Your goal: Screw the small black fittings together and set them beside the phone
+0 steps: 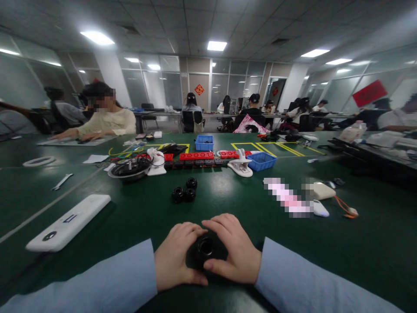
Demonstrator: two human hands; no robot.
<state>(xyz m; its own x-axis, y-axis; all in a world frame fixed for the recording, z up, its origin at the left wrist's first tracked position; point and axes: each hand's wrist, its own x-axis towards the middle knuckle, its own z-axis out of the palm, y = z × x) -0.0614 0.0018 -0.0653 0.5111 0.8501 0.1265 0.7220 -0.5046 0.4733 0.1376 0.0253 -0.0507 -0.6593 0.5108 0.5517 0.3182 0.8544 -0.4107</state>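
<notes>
A small black ring-shaped part [200, 253] with a round hole in its top stands on the green table, between my two hands. My left hand [177, 256] curves round its left side, fingers and thumb apart. On the other side my right hand [233, 252] is also spread, its thumb tip close to the part's lower right edge; I cannot tell whether it touches. Farther forward, three similar black parts sit in a close cluster: one at the back [191, 182], one at the left [178, 194] and one at the right [190, 194].
A long white device [70, 224] lies at left, near a wrench [62, 182]. Across the middle stand red sockets [196, 156], a white clip [241, 165], a round metal dish [128, 169] and blue bins [262, 161] [204, 142]. A co-worker [107, 115] sits across the table.
</notes>
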